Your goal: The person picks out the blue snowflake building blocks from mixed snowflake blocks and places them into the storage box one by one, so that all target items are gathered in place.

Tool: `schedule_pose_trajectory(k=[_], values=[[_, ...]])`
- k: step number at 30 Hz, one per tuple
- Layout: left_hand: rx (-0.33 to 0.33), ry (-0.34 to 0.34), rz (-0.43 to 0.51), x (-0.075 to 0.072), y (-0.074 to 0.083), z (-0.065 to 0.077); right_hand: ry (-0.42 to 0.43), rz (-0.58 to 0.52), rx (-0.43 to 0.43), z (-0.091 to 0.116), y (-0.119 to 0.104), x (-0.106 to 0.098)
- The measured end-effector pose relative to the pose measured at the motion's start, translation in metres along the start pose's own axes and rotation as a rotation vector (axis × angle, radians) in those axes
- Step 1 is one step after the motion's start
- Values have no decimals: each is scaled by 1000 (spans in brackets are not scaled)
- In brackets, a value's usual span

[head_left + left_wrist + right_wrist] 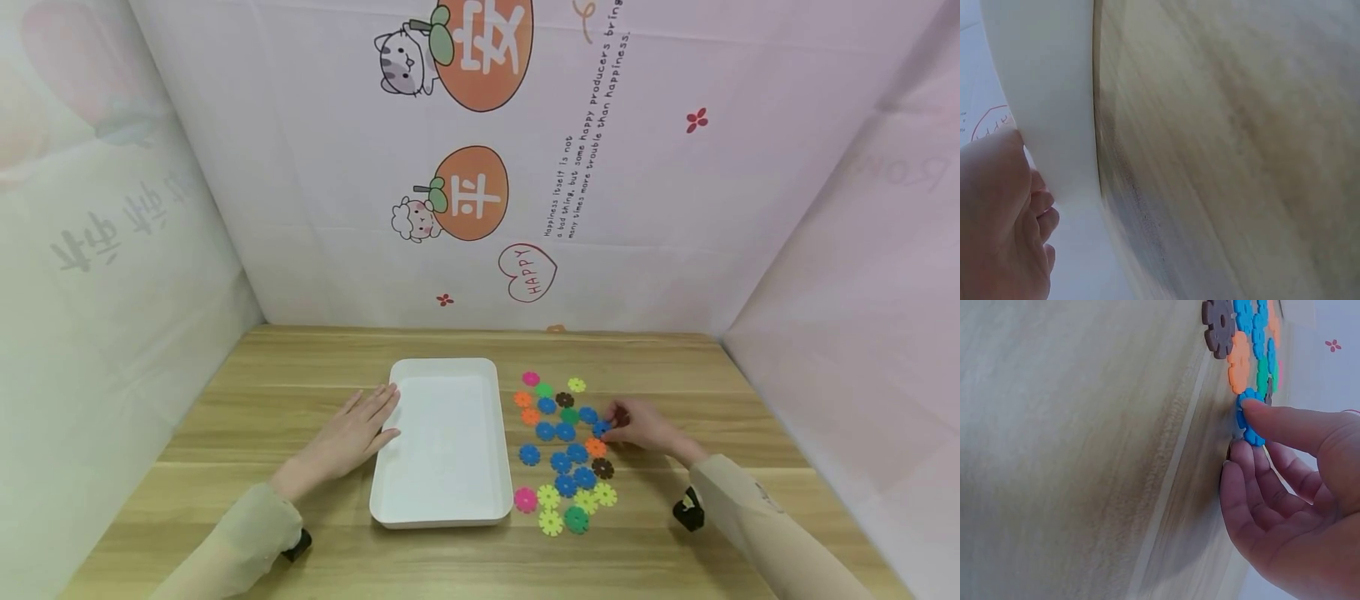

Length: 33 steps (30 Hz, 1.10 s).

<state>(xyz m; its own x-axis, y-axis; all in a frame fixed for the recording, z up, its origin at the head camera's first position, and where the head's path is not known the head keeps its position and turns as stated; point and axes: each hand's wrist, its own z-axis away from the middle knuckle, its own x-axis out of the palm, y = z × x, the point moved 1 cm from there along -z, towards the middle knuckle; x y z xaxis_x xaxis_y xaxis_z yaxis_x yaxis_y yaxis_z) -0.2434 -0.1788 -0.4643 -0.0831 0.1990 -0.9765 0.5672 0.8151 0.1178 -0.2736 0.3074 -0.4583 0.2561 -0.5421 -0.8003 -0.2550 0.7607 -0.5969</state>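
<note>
My left hand [351, 432] rests on the left rim of a white rectangular tray [442, 517], its fingers stretched out. The left wrist view shows that hand [1004, 219] against the tray's side wall [1054, 94]. To the right of the tray, my right hand [641, 425] pinches a blue notched plastic disc [601, 428] at the right edge of a spread of similar discs. In the right wrist view, the thumb lies on this blue disc [1251, 417]. A brown disc [622, 416] shows partly beneath the right fingers. An orange disc [596, 447] lies beside the blue one.
Several blue discs [561, 462] lie flat on the wooden table [315, 550], among yellow [551, 522], green [577, 519], pink [526, 500], orange and brown ones [602, 468]. White printed cloth walls [337, 275] enclose the table at the back and sides.
</note>
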Motion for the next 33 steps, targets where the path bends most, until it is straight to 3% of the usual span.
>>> schedule_pose_trajectory(k=[12, 19, 27, 33], values=[[5, -2, -27, 4, -3, -2, -48, -170, 83, 7, -3, -8], [7, 2, -29, 4, -3, 0, -53, -208, 97, 4, -7, -10], [7, 6, -26, 4, -3, 0, -83, -179, 48, 1, -40, -11], [0, -4, -27, 6, -3, 0, -152, -264, 9, -3, -64, -4]])
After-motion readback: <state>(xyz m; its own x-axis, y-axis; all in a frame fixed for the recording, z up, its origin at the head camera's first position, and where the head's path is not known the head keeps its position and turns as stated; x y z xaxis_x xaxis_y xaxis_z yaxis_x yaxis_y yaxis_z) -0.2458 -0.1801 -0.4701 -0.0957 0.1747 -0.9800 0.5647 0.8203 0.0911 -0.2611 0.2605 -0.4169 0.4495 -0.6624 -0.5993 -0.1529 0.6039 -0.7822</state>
